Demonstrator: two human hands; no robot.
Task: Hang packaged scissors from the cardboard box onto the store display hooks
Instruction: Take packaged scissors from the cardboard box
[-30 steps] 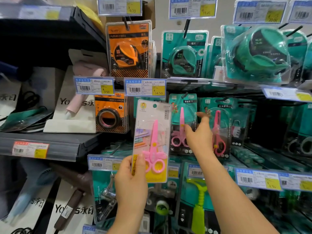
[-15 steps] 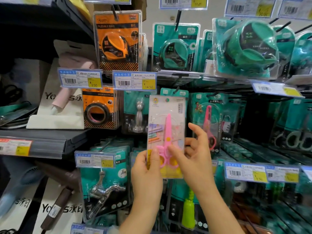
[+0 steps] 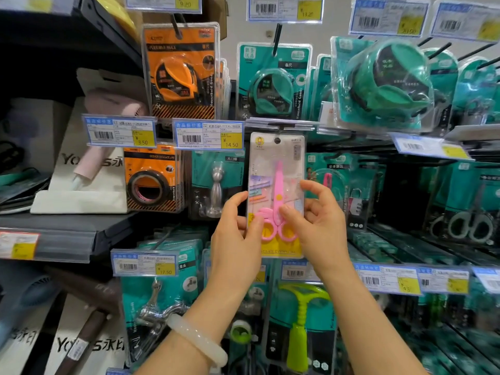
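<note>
A clear pack of pink scissors (image 3: 276, 169) with a yellow bottom strip is held upright in front of the display. My left hand (image 3: 235, 239) pinches its lower left edge, thumb on the front. My right hand (image 3: 316, 226) grips its right side, thumb on the pink handles and fingers behind. The hang hole at the pack's top sits just under the black hook rail (image 3: 281, 125). Another pink scissors pack (image 3: 328, 182) hangs on a teal card behind to the right. The cardboard box is out of view.
Orange tape measure packs (image 3: 181, 71) and teal ones (image 3: 273, 82) hang above. A metal door stopper pack (image 3: 216, 185) and orange tape roll (image 3: 154, 180) hang at left. Price tags (image 3: 208, 135) stick out forward. A grey shelf (image 3: 67, 234) juts at left. Grey scissors (image 3: 465, 226) hang at right.
My right hand came off the hanging packs and took hold of the pack's right side. Both hands carried the pack rightward and up toward the rail.
</note>
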